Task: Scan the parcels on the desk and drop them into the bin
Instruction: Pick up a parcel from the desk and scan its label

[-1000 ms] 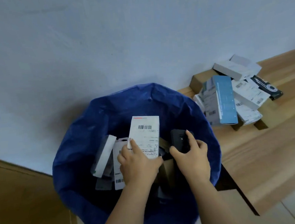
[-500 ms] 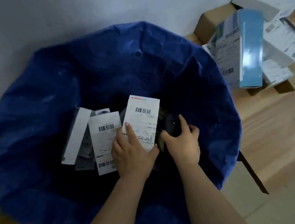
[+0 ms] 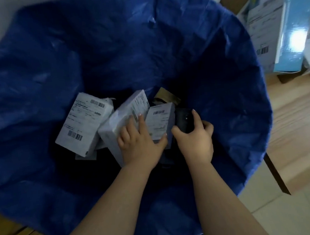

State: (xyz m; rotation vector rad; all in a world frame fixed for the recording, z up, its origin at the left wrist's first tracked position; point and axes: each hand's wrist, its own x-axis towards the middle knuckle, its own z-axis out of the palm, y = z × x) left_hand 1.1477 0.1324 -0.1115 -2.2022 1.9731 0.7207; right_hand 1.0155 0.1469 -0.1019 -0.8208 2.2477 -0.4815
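- A small white labelled parcel (image 3: pixel 160 124) is held deep inside the blue-lined bin (image 3: pixel 164 51) by the left hand (image 3: pixel 139 142), thumb on its lower edge, fingers spread over a neighbouring white box (image 3: pixel 124 119).
- A black scanner (image 3: pixel 185 120) is gripped by the right hand (image 3: pixel 195 140) (touching the parcel's right side).
- More parcels (image 3: pixel 280 24) are stacked on the wooden desk (image 3: pixel 295 124).

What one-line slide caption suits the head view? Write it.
Left hand lowers a labelled white parcel into the blue-lined bin; right hand grips a black scanner.

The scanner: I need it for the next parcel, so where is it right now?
In the head view the black scanner is down inside the blue bin, right of centre, gripped by the right hand, beside the white parcel the left hand holds.
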